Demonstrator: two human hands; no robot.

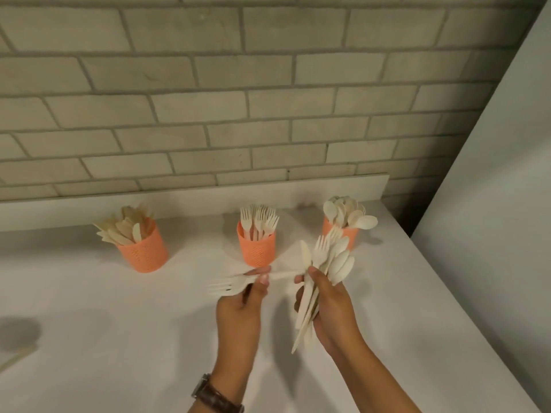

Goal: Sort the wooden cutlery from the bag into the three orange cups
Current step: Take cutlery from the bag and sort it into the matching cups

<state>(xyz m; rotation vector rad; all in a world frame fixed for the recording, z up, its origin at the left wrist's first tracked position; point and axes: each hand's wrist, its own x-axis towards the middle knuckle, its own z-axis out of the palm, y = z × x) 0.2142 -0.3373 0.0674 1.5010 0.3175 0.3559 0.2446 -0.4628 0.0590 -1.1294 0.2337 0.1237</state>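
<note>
Left hand (pixel 238 305): thumb and fingertips pinch one fork (pixel 235 284) at mid-handle. Fork's long axis runs about 9–3 o'clock, tines to 9, motion-blurred. Handle end reaches toward the right hand; contact with the bundle cannot be told.

Right hand (pixel 331 308): fingers curl round a mixed bundle (pixel 326 263) of knife, forks and spoons. Bundle's long axis runs 1–7 o'clock, heads fanned to 1, handle tips sticking out below the palm toward 7.

Cups on the table (pixel 119 323), beyond the hands:
- left cup (pixel 143 254), at 10 o'clock: knives (pixel 125 229), leaning outward to 9–10.
- middle cup (pixel 257 248), at 12 o'clock: forks (pixel 259 219), tines up.
- right cup (pixel 348 234), at 1 o'clock: spoons (pixel 346 210), bowls up. Its lower left wall is hidden behind the bundle.

Watch (pixel 214 394) on the left wrist, cut off by the bottom edge. At the left edge a dark blurred shape lies on the table; not identifiable. Brick wall (pixel 208 114) behind.
</note>
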